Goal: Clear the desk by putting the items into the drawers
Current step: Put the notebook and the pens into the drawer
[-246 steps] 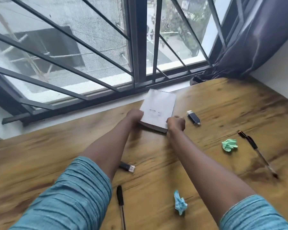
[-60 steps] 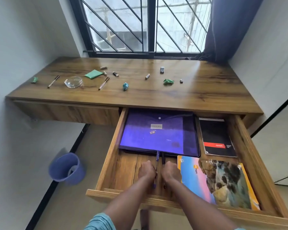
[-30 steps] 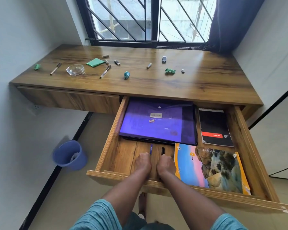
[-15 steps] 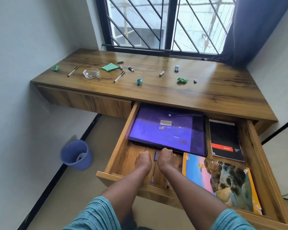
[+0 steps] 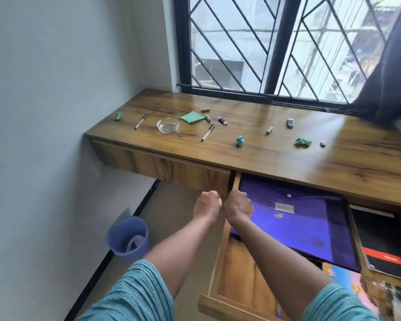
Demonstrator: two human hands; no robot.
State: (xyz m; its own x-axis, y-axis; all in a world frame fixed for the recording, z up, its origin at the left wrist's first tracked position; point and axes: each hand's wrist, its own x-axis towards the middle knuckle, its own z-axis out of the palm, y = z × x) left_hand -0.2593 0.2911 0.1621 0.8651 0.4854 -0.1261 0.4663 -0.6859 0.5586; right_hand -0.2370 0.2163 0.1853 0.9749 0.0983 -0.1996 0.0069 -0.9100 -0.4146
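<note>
Low at the right of the frame, our open drawer [image 5: 236,281] holds a purple folder [image 5: 306,223] and a black notebook [image 5: 384,237]. Mid-frame, over its left wall, our left hand [image 5: 207,205] and right hand [image 5: 237,206] sit side by side, both curled into fists with nothing showing in them. Higher up, the desk [image 5: 333,163] carries a pen [image 5: 208,132], a glass dish [image 5: 168,125], a green pad [image 5: 192,117] and crumpled scraps [image 5: 239,141]. We judge ourselves between loads; next we reach up and pinch that pen.

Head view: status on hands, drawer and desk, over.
Left hand and right hand fisted, nothing seen held. Drawer open, folder inside. Pen, dish, scrap on desk.
</note>
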